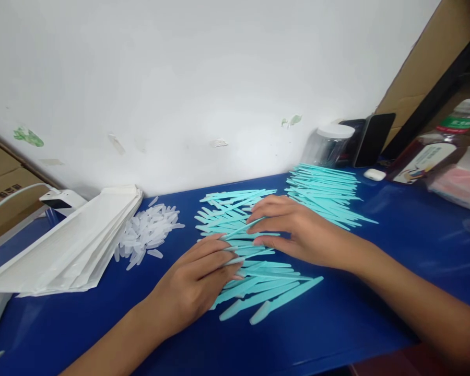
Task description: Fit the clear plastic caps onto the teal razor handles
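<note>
Turquoise eyebrow razors [285, 300] lie in a long loose spread on the blue table, most with their handles pointing right. My left hand [203, 277] is closed at the left side of the spread, and a few razors stick out between its fingers. Across from it, my right hand [293, 227] pinches the handle end of a razor [241, 230] that slants up from the left fingertips. Both hands hide part of the razors below them. A second, denser stack of turquoise razors [323, 193] lies behind my right hand.
Small translucent blade caps [151, 230] are heaped left of the razors, beside a stack of white paper sleeves [74, 243]. A white device [62, 201] with a cable stands behind. At the back right are a clear jar [331, 143], a phone [374, 141], an earbud case [375, 174] and a bottle [431, 151].
</note>
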The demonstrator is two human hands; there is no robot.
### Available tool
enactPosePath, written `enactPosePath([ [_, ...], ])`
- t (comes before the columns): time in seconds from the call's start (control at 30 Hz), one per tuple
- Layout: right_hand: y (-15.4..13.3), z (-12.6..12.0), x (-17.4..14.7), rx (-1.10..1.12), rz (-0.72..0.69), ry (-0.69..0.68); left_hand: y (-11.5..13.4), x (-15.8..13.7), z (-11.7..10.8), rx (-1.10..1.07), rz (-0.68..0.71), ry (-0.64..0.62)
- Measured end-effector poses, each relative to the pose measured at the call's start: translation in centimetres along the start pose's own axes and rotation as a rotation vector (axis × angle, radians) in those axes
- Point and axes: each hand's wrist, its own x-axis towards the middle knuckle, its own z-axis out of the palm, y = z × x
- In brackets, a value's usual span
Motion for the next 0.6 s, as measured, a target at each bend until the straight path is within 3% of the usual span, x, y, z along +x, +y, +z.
enactPosePath([
  [0.2,-0.1,-0.1,0.0,-0.080,0.003,-0.096,0.2,0.0,0.0,-0.012,0.006,-0.005],
  [0.6,0.3,2.3,0.2,-0.271,-0.137,0.044,0.3,0.5,-0.3,0.054,-0.011,0.010],
])
